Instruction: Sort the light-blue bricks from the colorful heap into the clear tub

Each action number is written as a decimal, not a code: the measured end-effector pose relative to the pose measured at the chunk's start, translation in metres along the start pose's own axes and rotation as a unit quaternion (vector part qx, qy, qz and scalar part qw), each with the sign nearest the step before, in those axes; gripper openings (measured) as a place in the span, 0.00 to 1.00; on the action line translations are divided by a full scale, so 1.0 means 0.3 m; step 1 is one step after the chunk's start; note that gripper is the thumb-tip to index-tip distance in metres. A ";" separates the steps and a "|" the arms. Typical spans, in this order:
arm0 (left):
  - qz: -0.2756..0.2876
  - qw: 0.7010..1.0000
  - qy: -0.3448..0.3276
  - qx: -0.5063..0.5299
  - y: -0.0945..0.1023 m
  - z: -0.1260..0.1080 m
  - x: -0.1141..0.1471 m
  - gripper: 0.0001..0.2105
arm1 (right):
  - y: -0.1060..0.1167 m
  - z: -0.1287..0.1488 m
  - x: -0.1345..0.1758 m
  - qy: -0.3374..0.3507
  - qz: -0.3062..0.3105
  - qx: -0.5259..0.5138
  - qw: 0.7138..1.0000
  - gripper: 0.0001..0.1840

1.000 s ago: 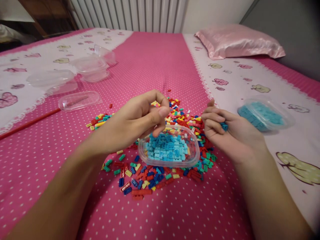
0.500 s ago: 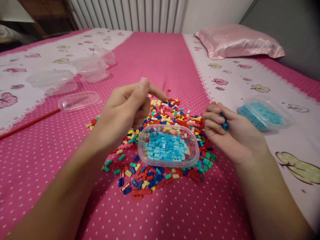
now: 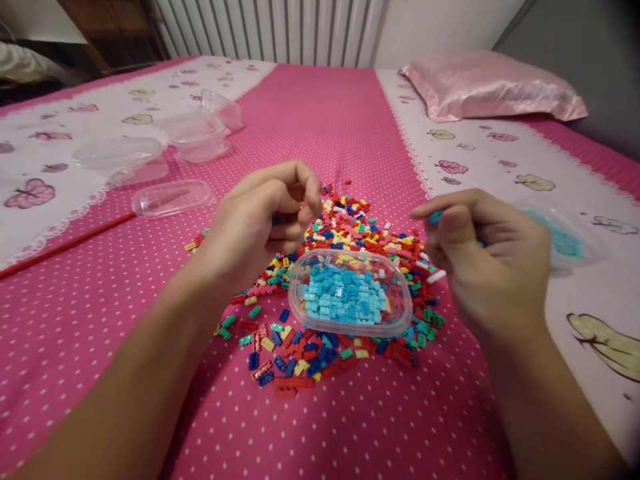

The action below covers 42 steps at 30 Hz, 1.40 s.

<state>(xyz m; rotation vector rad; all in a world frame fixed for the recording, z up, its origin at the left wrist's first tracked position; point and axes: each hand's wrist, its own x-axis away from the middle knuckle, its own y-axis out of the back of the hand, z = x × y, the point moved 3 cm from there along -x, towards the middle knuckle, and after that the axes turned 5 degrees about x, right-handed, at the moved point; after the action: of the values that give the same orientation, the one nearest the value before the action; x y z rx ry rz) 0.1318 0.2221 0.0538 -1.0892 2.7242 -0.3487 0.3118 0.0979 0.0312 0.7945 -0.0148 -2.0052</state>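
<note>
My right hand (image 3: 493,257) is closed, with a small blue toy brick (image 3: 435,217) pinched between thumb and index finger. Another bit of blue shows under its curled fingers. My left hand (image 3: 267,220) hovers over the left side of the pile, fingers curled inward. A bluish spot shows in the gap by its thumb, but I cannot tell whether it is held. Between the hands, a clear plastic tub (image 3: 350,327) of light-blue bricks (image 3: 343,293) stands amid a heap of mixed-colour bricks (image 3: 350,223).
A second clear tub (image 3: 563,233) with light-blue bricks is partly hidden behind my right hand. Clear containers (image 3: 195,130) and a clear lid (image 3: 173,199) lie at left, near a red stick (image 3: 70,245). A pink pillow (image 3: 493,87) rests at the back right of the bed.
My right hand has turned over from palm-up and risen, now showing a blue brick at its fingertips. My left index finger, stretched toward the pile before, has curled in. The view shifted slightly.
</note>
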 end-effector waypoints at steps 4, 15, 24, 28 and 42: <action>-0.022 0.999 0.002 -0.035 -0.010 0.002 0.010 0.06 | -0.020 0.043 0.005 0.126 0.101 0.124 0.979 0.09; -0.017 0.999 -0.017 -0.040 -0.006 -0.001 0.007 0.12 | 0.008 0.021 0.000 0.040 -0.043 0.024 0.998 0.15; -0.112 0.992 0.024 0.059 0.006 -0.037 -0.001 0.07 | 0.105 -0.184 -0.031 -0.303 0.027 -0.402 0.864 0.07; -0.123 0.992 0.000 0.036 0.012 -0.023 -0.012 0.04 | 0.087 -0.223 -0.023 -0.356 0.031 -0.457 0.815 0.07; 0.112 0.969 0.029 -0.218 -0.017 -0.019 0.036 0.07 | 0.074 -0.154 -0.051 -0.292 0.009 -0.370 0.882 0.12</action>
<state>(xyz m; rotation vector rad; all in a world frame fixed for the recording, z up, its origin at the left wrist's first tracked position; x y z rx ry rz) 0.1260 0.2118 0.0596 -0.8507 3.0181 0.2721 0.3591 0.1111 0.0097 -0.3048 0.3730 -1.9357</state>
